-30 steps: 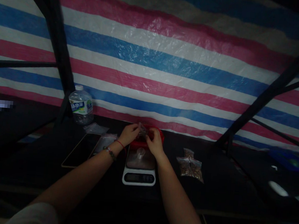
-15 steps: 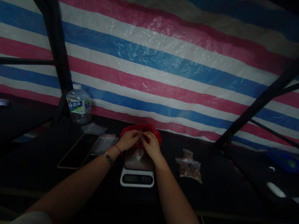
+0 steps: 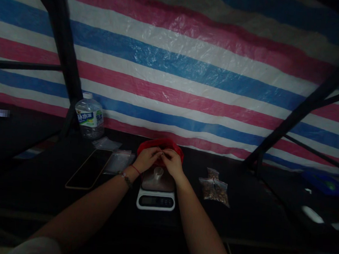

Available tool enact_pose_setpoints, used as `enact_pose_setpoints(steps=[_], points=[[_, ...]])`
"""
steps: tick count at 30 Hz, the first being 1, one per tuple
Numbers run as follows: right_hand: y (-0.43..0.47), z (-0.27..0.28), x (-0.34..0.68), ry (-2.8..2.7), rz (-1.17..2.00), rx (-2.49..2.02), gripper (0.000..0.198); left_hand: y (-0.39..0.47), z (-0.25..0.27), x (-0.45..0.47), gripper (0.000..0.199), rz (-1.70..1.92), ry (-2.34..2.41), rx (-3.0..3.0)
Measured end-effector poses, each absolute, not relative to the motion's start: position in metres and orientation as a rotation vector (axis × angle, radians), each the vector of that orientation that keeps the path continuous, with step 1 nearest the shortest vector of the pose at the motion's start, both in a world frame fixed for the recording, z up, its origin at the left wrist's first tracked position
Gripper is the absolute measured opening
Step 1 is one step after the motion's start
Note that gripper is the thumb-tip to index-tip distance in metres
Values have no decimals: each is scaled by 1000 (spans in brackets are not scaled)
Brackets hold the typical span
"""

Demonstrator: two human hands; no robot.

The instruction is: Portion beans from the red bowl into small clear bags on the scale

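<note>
My left hand (image 3: 149, 158) and my right hand (image 3: 172, 161) meet fingertip to fingertip over a red bag (image 3: 160, 143) behind the scale. The fingers of both are pinched together; what lies between them, if anything, is too small and dark to make out. Just in front stands a white digital kitchen scale (image 3: 155, 203), its plate partly between my wrists. A small clear cup (image 3: 158, 172) sits on that plate. To the right, several small zip bags of brown bits (image 3: 215, 191) lie on the black table.
Left of the scale are a phone (image 3: 89, 169), clear empty zip bags (image 3: 118, 162) and a large clear plastic bottle (image 3: 89, 116). A striped plastic sheet (image 3: 174, 76) hangs behind the table (image 3: 246, 224), with dark metal posts (image 3: 65, 46) on either side.
My fingertips have shifted slightly and drawn closer together above the red bag. The cup shows more plainly on the scale. The other things stay where they were.
</note>
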State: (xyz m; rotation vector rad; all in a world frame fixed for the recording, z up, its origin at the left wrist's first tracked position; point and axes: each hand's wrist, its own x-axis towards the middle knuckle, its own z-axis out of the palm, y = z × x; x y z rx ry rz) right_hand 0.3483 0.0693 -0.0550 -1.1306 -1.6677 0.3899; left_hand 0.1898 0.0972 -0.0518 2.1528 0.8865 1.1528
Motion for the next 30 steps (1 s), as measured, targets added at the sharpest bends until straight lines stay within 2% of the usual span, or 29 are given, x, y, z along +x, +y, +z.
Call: enact_pose_setpoints(steps=[3,10,21,25,30], points=[[70,-55,351,-1602,478,-1140,15,96,-50,190,25,1147,876,2174],[58,-46,340,-1600,151,-1230,15,87,-41,194,16,1166,1077,2225],[57,-44,346,-1435,-6,-1260,15,82,-41,197,17,1197,1252,2191],[62,-46,350,-1439,222,-1197,14,85,-42,195,15,1336,1184,2244],[69,-56,348,-1269,731,-1124,32,89,-38,190,16,1481,1019,2260]])
